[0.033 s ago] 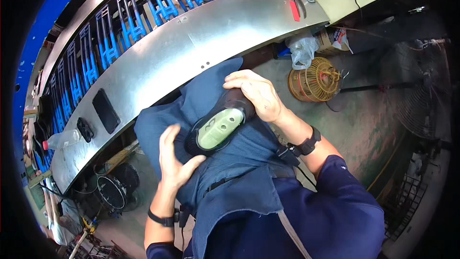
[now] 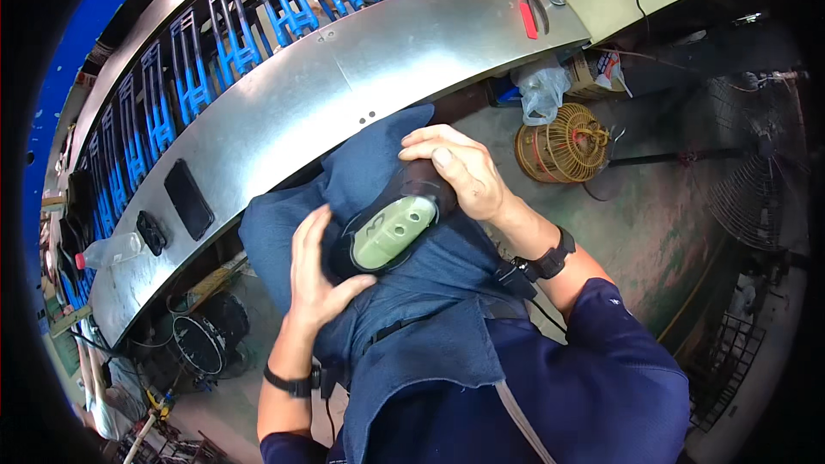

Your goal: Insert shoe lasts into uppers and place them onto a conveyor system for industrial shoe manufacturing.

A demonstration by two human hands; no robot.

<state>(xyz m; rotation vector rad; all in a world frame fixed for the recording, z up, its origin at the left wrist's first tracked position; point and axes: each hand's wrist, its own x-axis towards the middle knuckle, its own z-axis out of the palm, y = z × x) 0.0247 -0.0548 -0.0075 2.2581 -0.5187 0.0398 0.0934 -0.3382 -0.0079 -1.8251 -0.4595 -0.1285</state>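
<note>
Many blk/blue forks [image 2: 244, 58], phone [image 2: 188, 198] nr bottle [image 2: 113, 251], cage [image 2: 565, 148] beyond R hand [image 2: 471, 179].

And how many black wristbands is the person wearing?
2: a left wristband just behind the left hand and a right wristband just behind the right hand. None appears hidden.

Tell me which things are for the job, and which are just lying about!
For the job, it seems:
- dark shoe-like piece with a green top, between the hands
- left hand, open beside it
- right hand, at its far end

Probably just lying about:
- phone
- bottle
- round cage
- pliers, untouched; can't be sure
</note>
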